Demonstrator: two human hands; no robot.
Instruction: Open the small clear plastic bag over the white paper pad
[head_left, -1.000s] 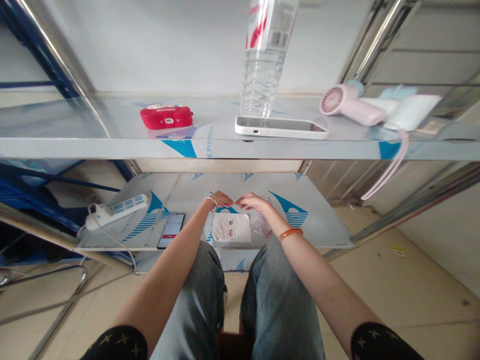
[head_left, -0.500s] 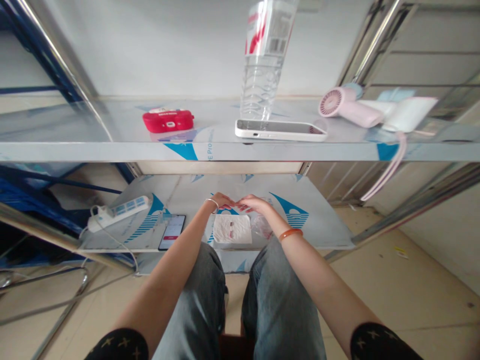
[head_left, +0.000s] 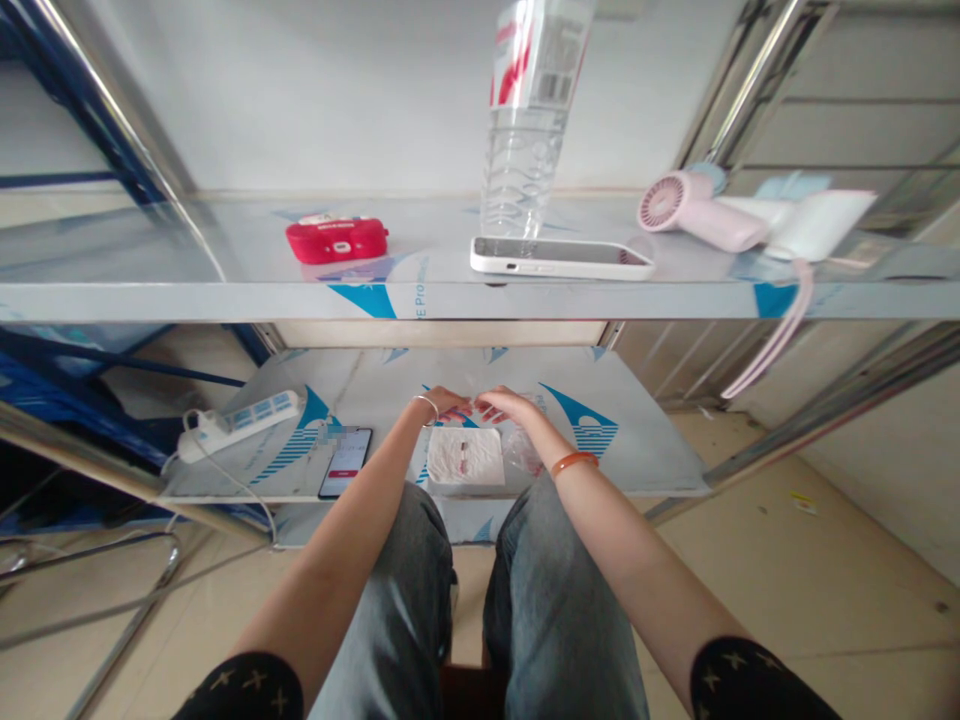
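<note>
Above the lower shelf, my left hand point(head_left: 448, 403), with a silver bangle point(head_left: 427, 408) at the wrist, points its bent fingers inward. Facing it, my right hand point(head_left: 504, 402) has its thumb and fingers drawn together in a pinch, an orange bangle point(head_left: 575, 461) on that arm. The fingertips nearly meet; anything between them is too small to make out. Just below the hands lies a white square pad point(head_left: 466, 457), wrinkled like tissue, with small dark red marks or pieces at its middle. Beside it, partly behind my right wrist, is a crumpled clear plastic bag point(head_left: 522, 452).
A phone point(head_left: 346, 462) and a white power strip point(head_left: 244, 420) with its cable lie to the left. On the upper shelf point(head_left: 247, 302) are a red case point(head_left: 337, 240), a water bottle point(head_left: 527, 140), a white-cased phone point(head_left: 561, 257) and a pink handheld fan point(head_left: 701, 212) with a hanging strap.
My fingertips, which were touching or overlapping, have come slightly apart. My right forearm has shifted a little to the left; the things on the shelves stay where they were.
</note>
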